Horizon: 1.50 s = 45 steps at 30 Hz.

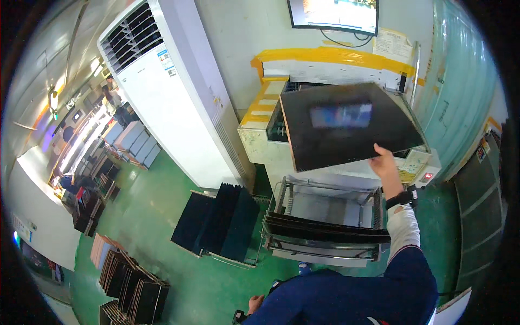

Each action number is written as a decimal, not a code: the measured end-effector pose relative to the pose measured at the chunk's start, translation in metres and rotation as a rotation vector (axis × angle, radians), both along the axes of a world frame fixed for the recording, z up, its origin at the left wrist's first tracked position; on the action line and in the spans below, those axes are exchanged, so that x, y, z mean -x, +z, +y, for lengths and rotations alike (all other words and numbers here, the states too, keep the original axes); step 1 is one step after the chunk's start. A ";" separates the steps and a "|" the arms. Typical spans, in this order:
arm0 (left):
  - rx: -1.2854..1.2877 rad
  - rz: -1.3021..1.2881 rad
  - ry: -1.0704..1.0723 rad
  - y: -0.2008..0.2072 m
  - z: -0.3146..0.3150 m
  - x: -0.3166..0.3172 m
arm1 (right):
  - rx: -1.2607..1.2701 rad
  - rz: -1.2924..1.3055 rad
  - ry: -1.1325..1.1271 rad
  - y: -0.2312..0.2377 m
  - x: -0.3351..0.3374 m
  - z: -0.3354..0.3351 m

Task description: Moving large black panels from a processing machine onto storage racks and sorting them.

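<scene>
A large dark glossy panel [330, 141] tilts over the opening of a white machine [260, 142]. My right hand [383, 162] grips the panel's near right edge, with a finger lying on its upper face; the fingers underneath are hidden. A bright patch on the panel looks like a reflection of a screen. Low beside my body, my left hand [255, 304] hangs away from the panel, small in view, its fingers not clear. Below the machine, in front of me, a metal rack [284, 197] holds several dark panels [325, 228] standing on edge.
Left of the rack stands another rack of dark panels [230, 225]. A tall white air conditioner [179, 97] rises beyond it. More stacked panels [132, 287] sit on the green floor at lower left. A screen [333, 13] hangs above the machine. Far left, people [112, 97] are near benches.
</scene>
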<state>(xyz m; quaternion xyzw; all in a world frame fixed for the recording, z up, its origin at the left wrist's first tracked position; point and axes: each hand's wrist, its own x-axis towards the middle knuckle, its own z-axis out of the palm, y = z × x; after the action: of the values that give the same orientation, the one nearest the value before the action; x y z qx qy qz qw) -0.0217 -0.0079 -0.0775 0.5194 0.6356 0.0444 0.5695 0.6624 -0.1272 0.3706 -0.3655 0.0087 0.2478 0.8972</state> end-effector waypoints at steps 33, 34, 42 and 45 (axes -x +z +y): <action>-0.063 0.223 -0.135 0.008 -0.003 -0.041 | 0.117 0.259 0.184 -0.101 -0.085 0.070; -0.062 0.223 -0.134 0.008 -0.004 -0.041 | 0.114 0.272 0.195 -0.099 -0.084 0.071; -0.064 0.218 -0.139 0.008 -0.003 -0.043 | 0.276 0.166 0.259 -0.077 -0.076 0.062; -0.068 0.218 -0.141 0.008 -0.002 -0.042 | 0.276 0.167 0.253 -0.073 -0.070 0.062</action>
<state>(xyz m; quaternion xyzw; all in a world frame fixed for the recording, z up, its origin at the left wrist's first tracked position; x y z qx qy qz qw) 0.0201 -0.0094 -0.0698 0.5834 0.6538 -0.0307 0.4809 0.7328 -0.0653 0.2977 -0.4612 0.0710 0.3842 0.7966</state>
